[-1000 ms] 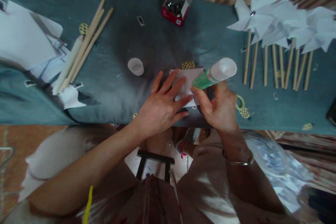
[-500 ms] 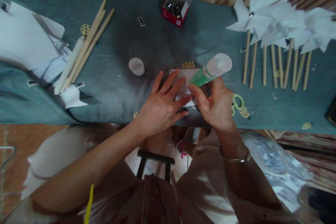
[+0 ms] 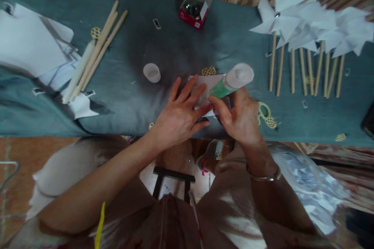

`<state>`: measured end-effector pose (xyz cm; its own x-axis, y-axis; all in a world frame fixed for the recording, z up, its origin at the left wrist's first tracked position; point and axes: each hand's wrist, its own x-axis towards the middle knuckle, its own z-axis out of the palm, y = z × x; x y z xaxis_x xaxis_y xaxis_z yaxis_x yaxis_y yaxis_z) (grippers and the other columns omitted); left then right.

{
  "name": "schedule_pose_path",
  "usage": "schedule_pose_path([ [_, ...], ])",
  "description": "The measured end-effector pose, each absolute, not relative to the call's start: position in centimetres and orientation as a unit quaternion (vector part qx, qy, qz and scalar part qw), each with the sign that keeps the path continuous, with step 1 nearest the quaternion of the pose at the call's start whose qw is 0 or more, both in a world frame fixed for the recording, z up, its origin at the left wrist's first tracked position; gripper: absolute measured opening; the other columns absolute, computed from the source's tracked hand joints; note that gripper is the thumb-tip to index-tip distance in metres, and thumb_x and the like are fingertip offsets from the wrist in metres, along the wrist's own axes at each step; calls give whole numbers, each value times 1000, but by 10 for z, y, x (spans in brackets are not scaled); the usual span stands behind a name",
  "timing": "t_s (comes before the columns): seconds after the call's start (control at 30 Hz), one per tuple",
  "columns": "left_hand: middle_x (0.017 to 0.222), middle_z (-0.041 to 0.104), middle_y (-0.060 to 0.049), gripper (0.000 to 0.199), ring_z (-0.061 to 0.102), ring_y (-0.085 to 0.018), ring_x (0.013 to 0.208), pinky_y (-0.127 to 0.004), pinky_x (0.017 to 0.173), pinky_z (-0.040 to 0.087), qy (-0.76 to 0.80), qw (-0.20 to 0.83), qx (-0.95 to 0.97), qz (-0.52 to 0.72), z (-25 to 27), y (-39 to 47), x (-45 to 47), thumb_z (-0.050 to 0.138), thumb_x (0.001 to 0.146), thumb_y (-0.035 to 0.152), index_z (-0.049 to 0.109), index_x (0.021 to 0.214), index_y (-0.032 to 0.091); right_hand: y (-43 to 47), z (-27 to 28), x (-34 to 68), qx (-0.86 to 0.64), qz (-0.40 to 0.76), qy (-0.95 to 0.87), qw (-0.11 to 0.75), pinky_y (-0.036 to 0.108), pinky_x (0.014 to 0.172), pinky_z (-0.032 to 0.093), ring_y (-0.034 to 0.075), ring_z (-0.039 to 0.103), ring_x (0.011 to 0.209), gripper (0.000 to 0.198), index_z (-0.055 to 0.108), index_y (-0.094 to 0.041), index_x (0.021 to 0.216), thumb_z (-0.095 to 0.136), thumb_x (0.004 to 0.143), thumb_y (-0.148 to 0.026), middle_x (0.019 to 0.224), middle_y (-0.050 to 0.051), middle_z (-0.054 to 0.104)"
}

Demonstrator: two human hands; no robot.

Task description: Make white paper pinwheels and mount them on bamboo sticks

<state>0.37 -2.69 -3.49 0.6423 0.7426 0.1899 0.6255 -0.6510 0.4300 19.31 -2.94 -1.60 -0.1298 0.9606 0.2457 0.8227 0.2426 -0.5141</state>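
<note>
A white and green glue stick (image 3: 231, 80) is gripped in my right hand (image 3: 241, 114), tilted with its wide white end up and to the right. Its lower end points at a small piece of white paper (image 3: 210, 79) on the table; whether it touches the paper is hidden by my fingers. My left hand (image 3: 181, 114) lies spread over the paper's left part, pressing it flat. A white cap (image 3: 152, 72) stands to the left of my left hand. Just right of my right hand lie green-handled scissors (image 3: 264, 111).
White paper pinwheels on sticks (image 3: 304, 27) overlap at the far right. A red box (image 3: 191, 17) of shiny metal pieces stands open at the back. Wooden sticks (image 3: 101, 46) and white paper sheets (image 3: 29, 42) lie on the left. Green patterned cloth (image 3: 122, 85) covers the table.
The glue stick's upper end has dipped slightly down and to the left with my right hand. My left hand stays on the paper.
</note>
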Motion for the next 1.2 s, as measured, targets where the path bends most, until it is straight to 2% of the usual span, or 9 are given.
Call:
schedule_pose_path([
  [0.27,155,43,-11,43,24,-39,149,-70,118,13,374,165,894,182,-36,-27,2,58,93,48,61,130,27,-24,-19,197,-605,110,-739,276,47,81,55,29,67,94,30,56,-21,104,55,93,-49,96,10,70],
  [0.43,153,45,-12,42,23,-39,150,-70,117,14,375,154,897,175,-35,-26,2,58,94,46,61,131,27,-20,-23,195,-618,157,-709,300,46,85,52,27,65,92,29,57,-23,103,55,93,-50,91,7,67],
  [0.53,153,45,-10,40,23,-38,150,-69,118,13,376,148,898,177,-36,-25,2,56,94,47,62,128,28,-17,-27,194,-638,212,-649,355,40,82,52,22,64,85,28,58,-23,98,61,89,-49,86,3,66],
  [0.73,144,53,-3,34,28,-35,149,-64,122,13,382,179,876,234,-42,-25,3,66,87,43,65,120,36,-4,-34,203,-594,374,-473,533,32,75,53,15,62,77,33,57,-25,84,65,82,-56,79,-2,62],
  [0.9,150,49,-8,42,30,-33,148,-63,121,14,377,147,883,237,-29,-22,-4,60,92,44,56,131,30,-4,-26,212,-559,463,-379,574,33,80,57,17,65,86,33,59,-25,78,71,75,-56,81,-1,64],
  [0.97,153,46,-6,46,31,-31,148,-60,122,16,399,120,870,262,-22,-17,-15,57,93,46,51,136,32,-7,-21,213,-542,492,-344,589,36,85,58,18,67,89,31,59,-26,79,71,75,-54,82,0,66],
  [1.03,152,47,-4,47,32,-30,147,-57,123,18,443,81,842,298,-19,-10,-30,57,93,44,48,139,33,-11,-18,213,-521,512,-315,606,37,88,59,18,69,90,31,60,-26,81,72,74,-54,83,0,68],
  [1.1,150,49,-10,51,37,-32,145,-56,121,25,485,58,806,335,-20,-3,-46,60,91,43,49,138,27,-14,-16,213,-505,530,-303,611,37,90,59,18,70,92,31,61,-26,83,73,74,-53,85,0,71],
  [1.2,144,55,-13,59,50,-33,134,-53,112,41,550,120,754,337,-27,5,-67,63,87,50,51,137,22,-16,-13,214,-489,557,-292,604,34,91,59,17,71,92,32,63,-26,83,76,72,-53,86,0,73],
])
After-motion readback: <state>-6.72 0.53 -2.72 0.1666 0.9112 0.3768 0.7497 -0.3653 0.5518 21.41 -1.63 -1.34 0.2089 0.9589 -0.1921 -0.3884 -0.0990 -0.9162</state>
